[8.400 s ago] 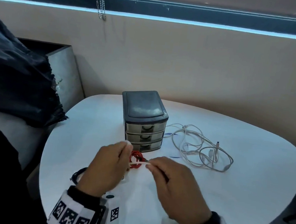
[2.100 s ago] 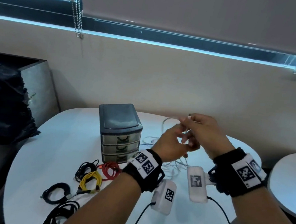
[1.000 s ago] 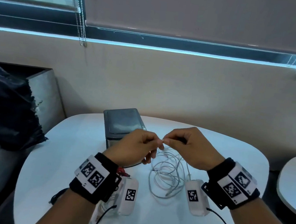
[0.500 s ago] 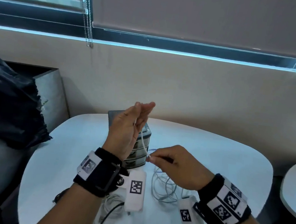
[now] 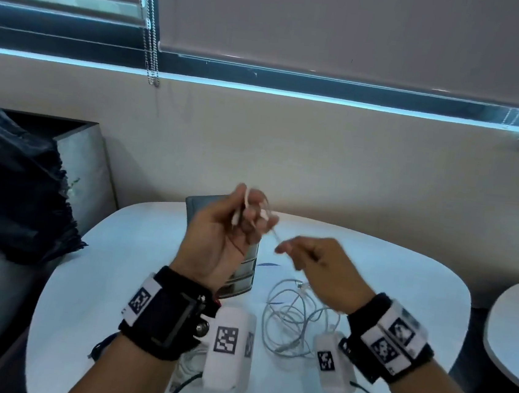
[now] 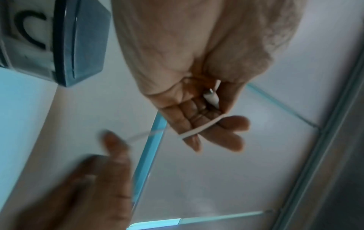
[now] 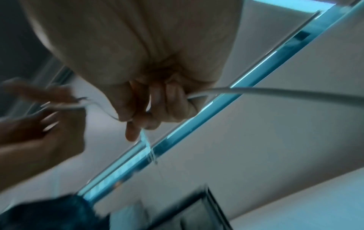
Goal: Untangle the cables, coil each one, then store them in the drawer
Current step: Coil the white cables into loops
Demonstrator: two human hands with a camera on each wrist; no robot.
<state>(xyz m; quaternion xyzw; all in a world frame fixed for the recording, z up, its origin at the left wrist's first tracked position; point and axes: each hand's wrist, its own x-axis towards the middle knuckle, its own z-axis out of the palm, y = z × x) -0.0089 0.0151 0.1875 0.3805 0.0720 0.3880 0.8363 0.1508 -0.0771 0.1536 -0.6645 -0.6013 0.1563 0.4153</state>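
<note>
Above table (image 5: pixel 403 275), left hand (image 5: pixel 215 239) raised, cable (image 5: pixel 286 321) round fingers (image 6: pixel 234 123)

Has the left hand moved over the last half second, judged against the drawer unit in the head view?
Yes. The left hand has turned palm toward the camera and curled its fingers round the white cable, staying raised in front of the drawer unit.

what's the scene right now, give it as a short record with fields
left hand: raised, white cable wrapped across its fingers, plug end tucked in the palm
right hand: pinches the same cable further along
loose cable: rest of it lies in a tangle on the table
drawer unit: behind the left hand, mostly hidden
stage: coiling underway, nothing being stored
</note>
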